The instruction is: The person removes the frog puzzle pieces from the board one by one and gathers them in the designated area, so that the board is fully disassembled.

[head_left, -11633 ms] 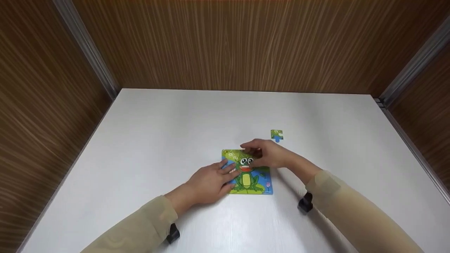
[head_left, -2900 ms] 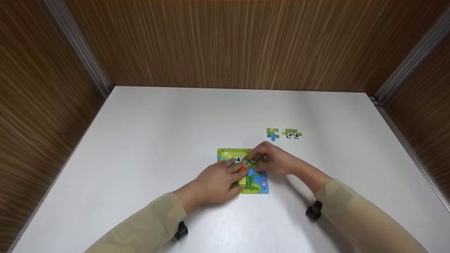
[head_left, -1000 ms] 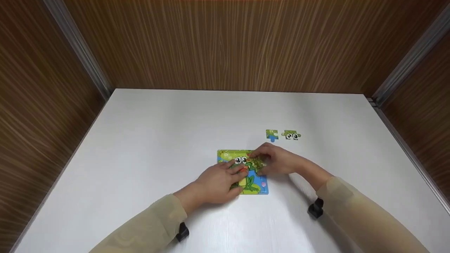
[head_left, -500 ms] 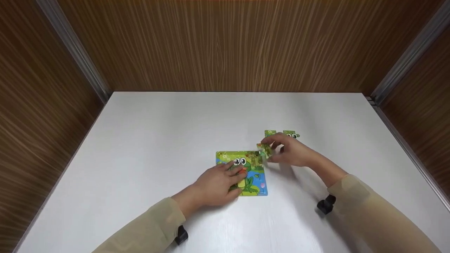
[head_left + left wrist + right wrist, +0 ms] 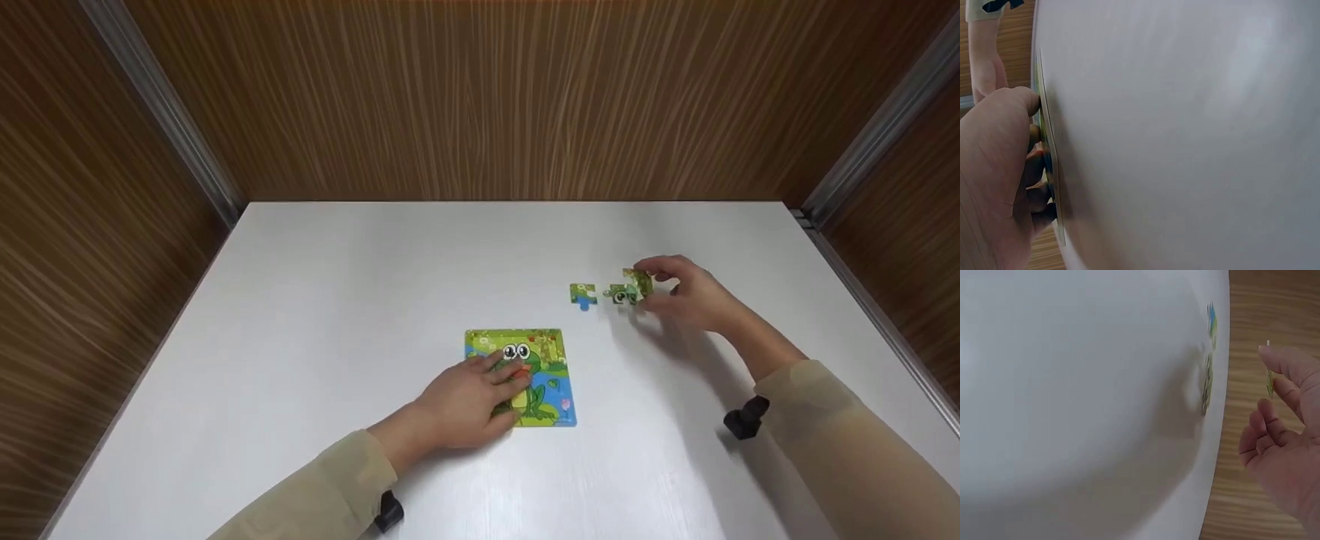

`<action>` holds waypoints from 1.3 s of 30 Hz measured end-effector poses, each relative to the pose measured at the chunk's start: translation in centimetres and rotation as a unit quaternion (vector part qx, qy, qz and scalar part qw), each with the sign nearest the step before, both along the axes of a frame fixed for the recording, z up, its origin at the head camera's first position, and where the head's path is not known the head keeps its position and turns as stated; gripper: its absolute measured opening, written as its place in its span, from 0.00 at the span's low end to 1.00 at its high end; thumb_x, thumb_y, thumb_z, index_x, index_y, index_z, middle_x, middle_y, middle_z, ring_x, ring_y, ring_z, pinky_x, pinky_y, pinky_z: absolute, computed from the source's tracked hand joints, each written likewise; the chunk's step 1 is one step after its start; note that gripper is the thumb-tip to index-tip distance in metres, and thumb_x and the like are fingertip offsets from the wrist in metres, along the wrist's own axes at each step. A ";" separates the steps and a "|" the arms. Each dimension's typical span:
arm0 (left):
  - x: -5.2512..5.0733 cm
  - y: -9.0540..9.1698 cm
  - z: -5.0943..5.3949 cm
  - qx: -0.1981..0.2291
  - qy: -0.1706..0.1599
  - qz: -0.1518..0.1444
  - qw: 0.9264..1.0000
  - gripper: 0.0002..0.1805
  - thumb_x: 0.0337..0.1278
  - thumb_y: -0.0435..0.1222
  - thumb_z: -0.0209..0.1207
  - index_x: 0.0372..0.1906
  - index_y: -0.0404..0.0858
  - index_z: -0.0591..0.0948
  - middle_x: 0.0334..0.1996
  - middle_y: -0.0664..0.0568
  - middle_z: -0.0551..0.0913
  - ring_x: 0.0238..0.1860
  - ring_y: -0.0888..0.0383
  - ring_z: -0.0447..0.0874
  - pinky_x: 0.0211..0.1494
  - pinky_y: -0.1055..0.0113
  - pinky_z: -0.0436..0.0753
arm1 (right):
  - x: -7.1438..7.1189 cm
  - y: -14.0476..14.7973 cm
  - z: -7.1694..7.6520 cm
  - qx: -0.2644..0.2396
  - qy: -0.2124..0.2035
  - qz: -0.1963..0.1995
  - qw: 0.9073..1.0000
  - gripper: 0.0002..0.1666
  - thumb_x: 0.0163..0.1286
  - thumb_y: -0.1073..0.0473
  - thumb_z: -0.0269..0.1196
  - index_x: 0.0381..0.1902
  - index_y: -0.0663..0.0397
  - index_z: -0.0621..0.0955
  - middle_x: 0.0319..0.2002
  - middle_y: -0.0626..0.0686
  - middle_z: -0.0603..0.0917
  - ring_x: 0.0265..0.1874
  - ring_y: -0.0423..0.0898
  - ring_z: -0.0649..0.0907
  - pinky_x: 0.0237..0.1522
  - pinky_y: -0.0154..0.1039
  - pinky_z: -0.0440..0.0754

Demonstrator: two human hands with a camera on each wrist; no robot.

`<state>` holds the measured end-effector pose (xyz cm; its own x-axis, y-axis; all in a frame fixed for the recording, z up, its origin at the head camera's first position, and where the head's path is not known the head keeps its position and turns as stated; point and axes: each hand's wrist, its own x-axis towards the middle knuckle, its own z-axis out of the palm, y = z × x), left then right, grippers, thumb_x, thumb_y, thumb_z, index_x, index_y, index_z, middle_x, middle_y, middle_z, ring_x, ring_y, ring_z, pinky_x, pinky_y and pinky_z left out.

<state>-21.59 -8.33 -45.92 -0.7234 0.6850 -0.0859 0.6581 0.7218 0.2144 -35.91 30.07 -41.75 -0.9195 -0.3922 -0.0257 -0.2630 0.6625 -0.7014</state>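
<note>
A square frog jigsaw puzzle [image 5: 553, 386] lies on the white table. My left hand [image 5: 465, 401] rests on its left part with fingers spread, covering some of the frog; the left wrist view shows the board [image 5: 1054, 169] edge-on below the fingers. Farther back and to the right, my right hand [image 5: 690, 296] pinches a green puzzle piece [image 5: 640, 280] between thumb and fingertips. The right wrist view has that piece [image 5: 1270, 384] held above the tabletop. Partly behind it sits a puzzle piece with the frog's eyes [image 5: 619, 295]. A green-and-blue puzzle piece [image 5: 583, 293] lies just left of that.
The white tabletop [image 5: 337, 300] extends around the puzzle. Wood-grain panels [image 5: 480, 97] rise behind it and on both sides, with metal posts [image 5: 161, 105] at the corners. A black wrist device [image 5: 746, 418] sits at the right sleeve.
The eyes piece came to the table between the first two frames. My right hand has since lifted a piece off the puzzle's upper right corner and carried it right. My left hand stays.
</note>
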 end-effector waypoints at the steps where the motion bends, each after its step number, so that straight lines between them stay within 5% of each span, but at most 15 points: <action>1: 0.0 0.0 0.0 -0.001 0.000 -0.001 1.000 0.32 0.82 0.54 0.42 0.82 0.48 0.67 0.80 0.51 0.65 0.82 0.45 0.58 0.81 0.51 0.63 | -0.1 0.5 -0.1 0.002 -0.004 -0.006 1.000 0.33 0.69 0.63 0.73 0.71 0.60 0.77 0.66 0.64 0.76 0.65 0.63 0.73 0.59 0.55 0.74; 16: 0.2 -0.1 0.1 -0.005 -0.003 -0.001 1.000 0.32 0.83 0.54 0.40 0.83 0.50 0.65 0.81 0.52 0.63 0.82 0.46 0.57 0.82 0.53 0.61 | -1.2 4.1 -2.1 0.053 -0.075 -0.044 0.995 0.36 0.73 0.62 0.69 0.75 0.62 0.72 0.69 0.67 0.74 0.68 0.64 0.73 0.67 0.61 0.74; 25: -0.1 0.1 -0.1 0.000 0.008 -0.005 1.000 0.32 0.82 0.53 0.41 0.82 0.49 0.68 0.80 0.51 0.65 0.82 0.46 0.59 0.82 0.53 0.62 | -1.7 4.8 -2.6 0.059 -0.105 -0.038 0.992 0.39 0.72 0.60 0.70 0.76 0.65 0.71 0.76 0.71 0.66 0.76 0.75 0.62 0.73 0.71 0.64; 39: 0.0 0.5 0.0 -0.008 0.001 -0.013 1.000 0.32 0.83 0.54 0.40 0.83 0.51 0.65 0.81 0.52 0.63 0.83 0.46 0.56 0.83 0.53 0.60 | -1.1 5.9 -3.2 0.058 -0.123 -0.051 0.989 0.39 0.73 0.58 0.69 0.78 0.61 0.70 0.80 0.71 0.59 0.78 0.77 0.56 0.75 0.71 0.61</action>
<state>-21.58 -7.79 -45.96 -0.7056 0.7021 -0.0958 0.6768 0.7078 0.2025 -37.00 36.00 -44.97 -0.9143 -0.2788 -0.2939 -0.0208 0.7569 -0.6532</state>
